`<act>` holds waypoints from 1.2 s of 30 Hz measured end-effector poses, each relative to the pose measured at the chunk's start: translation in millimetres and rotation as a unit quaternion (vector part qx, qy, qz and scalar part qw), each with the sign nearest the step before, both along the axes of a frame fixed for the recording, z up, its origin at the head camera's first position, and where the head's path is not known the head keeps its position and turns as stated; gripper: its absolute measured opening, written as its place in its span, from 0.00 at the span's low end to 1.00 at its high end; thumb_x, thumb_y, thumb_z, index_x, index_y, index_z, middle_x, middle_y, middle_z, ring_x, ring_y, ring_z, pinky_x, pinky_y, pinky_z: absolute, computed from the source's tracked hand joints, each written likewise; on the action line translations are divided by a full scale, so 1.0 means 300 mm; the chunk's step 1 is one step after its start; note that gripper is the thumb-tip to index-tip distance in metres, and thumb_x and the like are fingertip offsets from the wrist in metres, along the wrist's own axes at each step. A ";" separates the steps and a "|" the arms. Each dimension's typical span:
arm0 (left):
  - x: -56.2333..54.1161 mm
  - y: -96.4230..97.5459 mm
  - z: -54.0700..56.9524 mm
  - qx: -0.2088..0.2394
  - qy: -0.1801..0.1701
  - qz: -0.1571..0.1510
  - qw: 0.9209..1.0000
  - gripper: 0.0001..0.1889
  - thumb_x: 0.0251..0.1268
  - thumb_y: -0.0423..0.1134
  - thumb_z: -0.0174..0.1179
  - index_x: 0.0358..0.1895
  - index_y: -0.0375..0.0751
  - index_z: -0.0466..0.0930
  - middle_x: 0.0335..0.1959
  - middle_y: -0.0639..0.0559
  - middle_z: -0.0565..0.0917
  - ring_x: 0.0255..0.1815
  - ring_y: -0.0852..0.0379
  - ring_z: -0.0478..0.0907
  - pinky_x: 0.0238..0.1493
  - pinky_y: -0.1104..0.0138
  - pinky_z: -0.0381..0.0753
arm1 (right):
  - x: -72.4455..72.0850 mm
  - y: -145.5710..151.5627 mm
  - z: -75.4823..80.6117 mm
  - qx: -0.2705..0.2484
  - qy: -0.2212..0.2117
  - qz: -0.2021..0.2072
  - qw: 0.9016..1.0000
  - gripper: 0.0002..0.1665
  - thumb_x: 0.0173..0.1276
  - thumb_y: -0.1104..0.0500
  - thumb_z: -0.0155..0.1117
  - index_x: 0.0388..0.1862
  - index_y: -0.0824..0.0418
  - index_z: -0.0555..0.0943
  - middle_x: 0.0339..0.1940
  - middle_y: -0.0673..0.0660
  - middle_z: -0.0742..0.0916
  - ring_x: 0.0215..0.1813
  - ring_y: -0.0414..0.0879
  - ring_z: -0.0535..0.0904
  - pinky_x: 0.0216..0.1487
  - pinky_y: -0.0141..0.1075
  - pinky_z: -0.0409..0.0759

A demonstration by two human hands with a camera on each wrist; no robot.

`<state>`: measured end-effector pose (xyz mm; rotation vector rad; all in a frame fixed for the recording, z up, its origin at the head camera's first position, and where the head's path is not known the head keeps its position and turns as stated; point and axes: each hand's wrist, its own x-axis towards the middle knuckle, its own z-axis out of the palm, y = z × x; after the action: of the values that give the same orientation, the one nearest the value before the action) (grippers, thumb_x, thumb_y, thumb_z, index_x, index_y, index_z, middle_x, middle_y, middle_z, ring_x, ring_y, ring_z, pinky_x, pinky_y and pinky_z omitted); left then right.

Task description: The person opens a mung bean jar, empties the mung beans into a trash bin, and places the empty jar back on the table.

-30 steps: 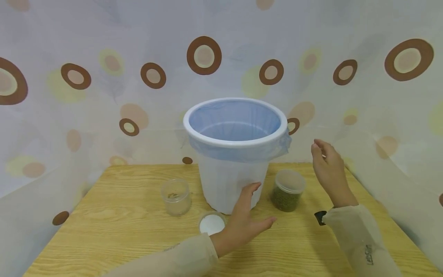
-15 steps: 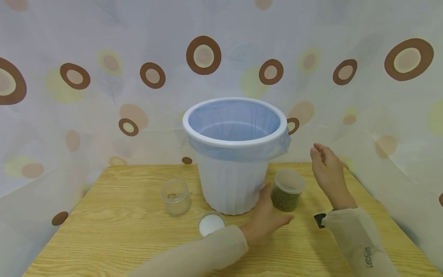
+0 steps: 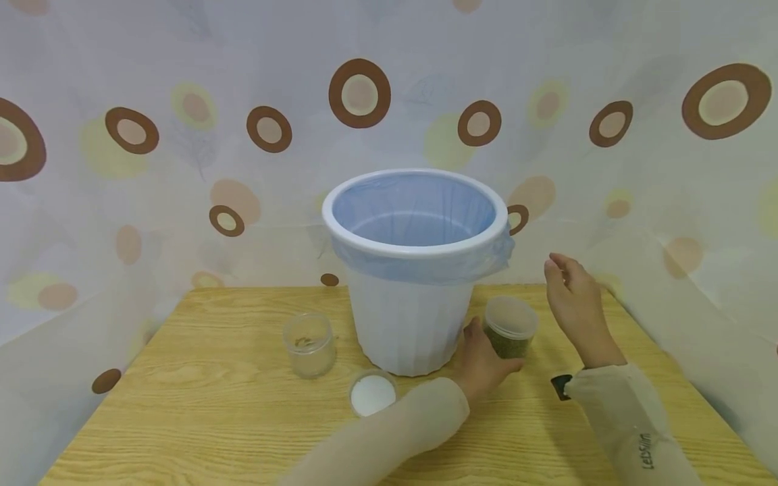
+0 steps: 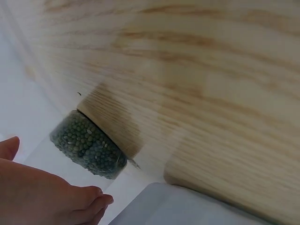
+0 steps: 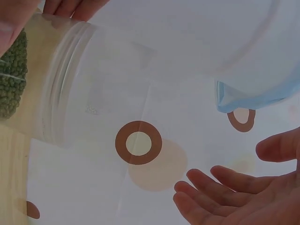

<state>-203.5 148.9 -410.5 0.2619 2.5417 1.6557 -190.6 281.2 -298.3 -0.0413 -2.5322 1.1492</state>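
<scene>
A clear round jar (image 3: 510, 322) of green beans, likely mung beans, stands upright on the table with a translucent lid on top. My left hand (image 3: 483, 364) is at the jar's near left side, thumb and fingers spread to either side of it. In the left wrist view a gap shows between the hand (image 4: 47, 197) and the beans (image 4: 86, 145); firm contact cannot be made out. Right of the jar, my right hand (image 3: 577, 304) hovers with fingers slightly bent. In the right wrist view that hand (image 5: 243, 192) holds nothing and is apart from the jar (image 5: 51, 89).
A tall white bin (image 3: 407, 317) with a blue liner stands at the table's middle, close to the left hand. Left of it is a clear jar (image 3: 311, 351) with a little in its bottom. In front sits a small container (image 3: 373, 395) showing white. A patterned sheet (image 3: 389, 40) surrounds the table.
My left hand has moved right, from in front of the bin to the jar of beans. The right hand has dropped very slightly. The jars and bin have stayed in place.
</scene>
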 end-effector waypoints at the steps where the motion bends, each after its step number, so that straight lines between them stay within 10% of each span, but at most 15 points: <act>1: -0.005 0.006 -0.002 0.007 -0.006 0.003 1.000 0.52 0.47 0.44 0.76 0.72 0.35 0.52 0.68 0.40 0.63 0.67 0.43 0.65 0.60 0.55 0.72 | -0.001 0.001 -0.002 -0.001 -0.004 0.000 1.000 0.38 0.79 0.44 0.30 0.73 0.72 0.55 0.69 0.76 0.65 0.65 0.74 0.62 0.58 0.66 0.65; 12: -0.033 0.037 -0.010 0.070 -0.050 0.016 0.996 0.50 0.45 0.38 0.77 0.71 0.41 0.53 0.65 0.46 0.65 0.66 0.46 0.67 0.61 0.54 0.71 | -0.003 0.005 -0.020 -0.012 -0.026 0.009 1.000 0.41 0.78 0.41 0.29 0.73 0.73 0.54 0.69 0.76 0.64 0.66 0.74 0.61 0.60 0.66 0.64; 36: -0.056 0.066 -0.018 0.070 -0.036 0.040 0.996 0.43 0.40 0.34 0.79 0.61 0.40 0.61 0.54 0.49 0.74 0.57 0.49 0.74 0.59 0.57 0.73 | -0.002 0.004 -0.039 -0.011 -0.020 0.016 1.000 0.38 0.79 0.44 0.30 0.72 0.74 0.56 0.67 0.77 0.66 0.65 0.74 0.62 0.58 0.65 0.66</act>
<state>-220.1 168.9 -415.7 0.1109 2.4175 1.8411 -191.2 282.6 -310.1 -0.0284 -2.5638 1.2007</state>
